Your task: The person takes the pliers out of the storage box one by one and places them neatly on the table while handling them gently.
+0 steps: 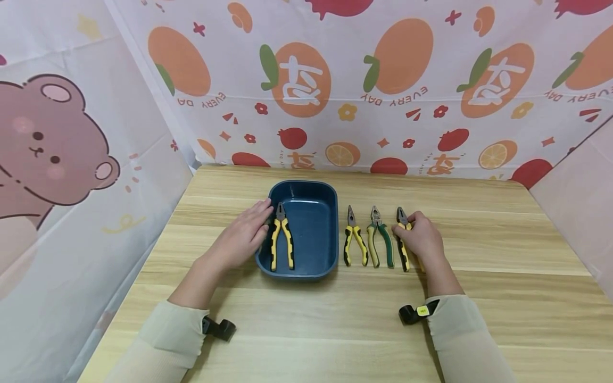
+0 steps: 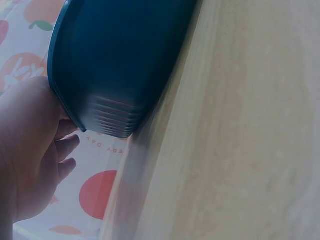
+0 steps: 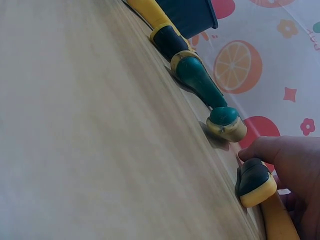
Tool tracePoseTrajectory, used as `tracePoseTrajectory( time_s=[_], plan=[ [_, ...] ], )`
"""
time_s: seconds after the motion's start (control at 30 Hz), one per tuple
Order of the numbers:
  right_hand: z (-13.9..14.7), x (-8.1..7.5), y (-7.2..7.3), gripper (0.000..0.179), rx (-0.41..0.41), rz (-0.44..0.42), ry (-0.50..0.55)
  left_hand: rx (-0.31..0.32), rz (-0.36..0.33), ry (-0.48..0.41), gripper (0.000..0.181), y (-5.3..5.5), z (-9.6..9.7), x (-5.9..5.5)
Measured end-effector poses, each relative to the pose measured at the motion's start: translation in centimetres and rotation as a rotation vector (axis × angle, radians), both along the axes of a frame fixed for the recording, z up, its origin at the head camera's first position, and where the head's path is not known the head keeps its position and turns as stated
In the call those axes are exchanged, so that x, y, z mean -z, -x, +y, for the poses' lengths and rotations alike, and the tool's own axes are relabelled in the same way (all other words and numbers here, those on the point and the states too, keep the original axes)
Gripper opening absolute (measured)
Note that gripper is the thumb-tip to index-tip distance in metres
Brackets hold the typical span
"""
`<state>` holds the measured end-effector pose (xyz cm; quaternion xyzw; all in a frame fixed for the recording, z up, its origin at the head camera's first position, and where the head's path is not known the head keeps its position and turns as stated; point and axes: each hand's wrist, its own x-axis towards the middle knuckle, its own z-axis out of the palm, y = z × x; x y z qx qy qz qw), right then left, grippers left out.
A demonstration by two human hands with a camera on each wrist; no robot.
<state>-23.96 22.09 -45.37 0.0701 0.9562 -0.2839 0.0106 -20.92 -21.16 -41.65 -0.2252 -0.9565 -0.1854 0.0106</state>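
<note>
A blue plastic tray (image 1: 306,274) stands on the table, and a pair of yellow-and-black pliers (image 1: 274,244) lies inside along its left side. My left hand (image 1: 241,234) rests against the tray's left rim, fingers along the outer wall. At the right end of a row, my right hand (image 1: 423,236) grips a pair of yellow-and-black pliers (image 1: 404,255), thumb on the left handle; the palm hides much of the other handle. Beside it lie green-handled combination pliers (image 1: 387,244) and yellow-and-black needle-nose pliers (image 1: 348,244), jaws pointing away from me.
The wooden table (image 1: 325,330) ends at a fruit-print cloth (image 1: 354,127) at the back. A cloth with a bear print (image 1: 52,138) hangs at the left. Black wrist cameras (image 1: 222,330) sit at both sleeve cuffs.
</note>
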Motion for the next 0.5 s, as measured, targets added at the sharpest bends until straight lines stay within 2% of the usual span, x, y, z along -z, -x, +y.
tracePoseTrajectory(
  time_s=[0.27, 0.43, 0.5],
  plan=[
    [-0.45, 0.12, -0.01, 0.052, -0.01, 0.006, 0.001, -0.01, 0.007, -0.006, 0.052, -0.45, -0.56, 0.29],
    [-0.14, -0.08, -0.54, 0.064, -0.008, -0.021, 0.06, -0.003, 0.011, -0.019, 0.053, -0.5, -0.4, 0.41],
    [-0.07, -0.3, -0.92, 0.068, 0.001, -0.007, 0.079, 0.0, 0.008, -0.027, 0.053, -0.53, -0.24, 0.62]
  ],
)
